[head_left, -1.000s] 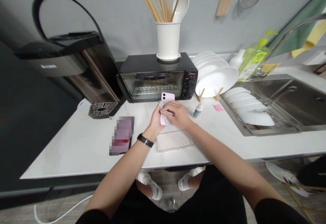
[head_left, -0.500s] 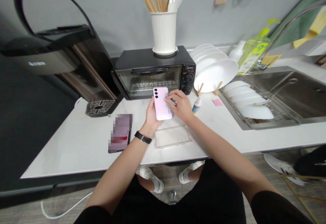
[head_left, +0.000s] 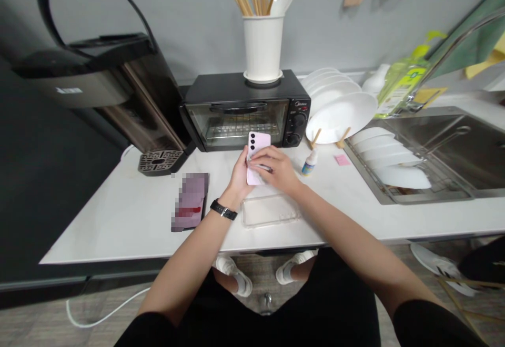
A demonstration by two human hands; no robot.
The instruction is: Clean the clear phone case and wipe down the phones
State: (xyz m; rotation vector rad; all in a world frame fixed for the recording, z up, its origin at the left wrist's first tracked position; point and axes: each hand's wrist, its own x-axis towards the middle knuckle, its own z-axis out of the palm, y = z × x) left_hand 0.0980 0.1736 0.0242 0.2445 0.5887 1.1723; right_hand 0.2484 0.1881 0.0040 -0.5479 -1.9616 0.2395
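Observation:
A pink smartphone [head_left: 261, 140] is in my left hand [head_left: 238, 174], its back with three camera lenses facing up. My left fingers wrap its left edge and underside. My right hand [head_left: 279, 169] lies across the back of the phone, fingers bent and pressing a small greyish cloth [head_left: 266, 168] onto it. Most of the cloth is hidden under the fingers. Below the phone, a clear phone case [head_left: 268, 212] rests on the white counter [head_left: 130, 215]. A small white dropper bottle [head_left: 310, 164] stands to the right of my right hand.
Left of my forearm lies a dark-edged tablet or phone [head_left: 194, 194], partly blurred. Behind are a toaster oven [head_left: 240, 126] bearing a white utensil pot [head_left: 263, 47], and a drinks machine [head_left: 158, 89]. White plates [head_left: 347, 115], a pink note [head_left: 341, 160] and a sink [head_left: 453, 121] are at right.
My right hand has slid left across the phone's back with the cloth, from its right edge toward its left edge. The whole view has shifted slightly.

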